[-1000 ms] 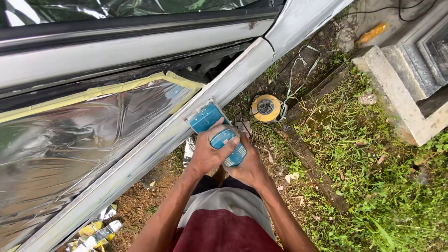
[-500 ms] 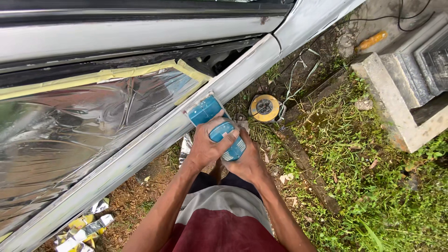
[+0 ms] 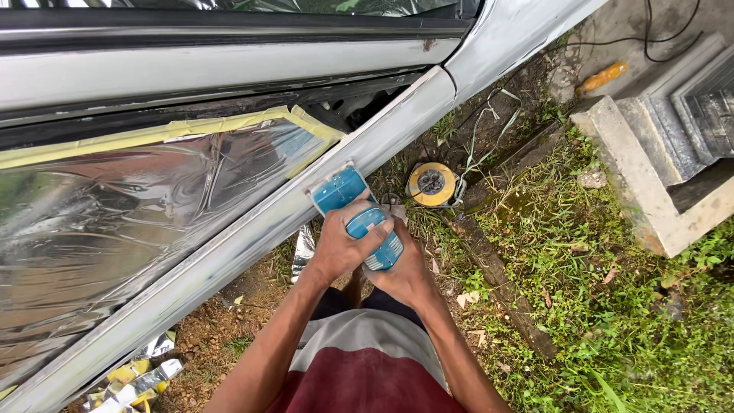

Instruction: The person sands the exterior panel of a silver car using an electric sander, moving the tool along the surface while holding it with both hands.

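A blue power sander rests with its pad against the pale grey sill of a car body that runs diagonally across the view. My left hand wraps over the top of the sander's grip. My right hand cups the same tool from below and from the right. Both forearms reach up from the bottom of the view. The pad's underside is hidden against the sill.
Shiny plastic sheet edged with yellow masking tape covers the door opening at left. A yellow cable reel lies on the grass right of the sander. A concrete block stands at right. Scraps lie on the dirt below.
Both hands and the sander have slid a little to the upper left along the sill. The grip is unchanged.
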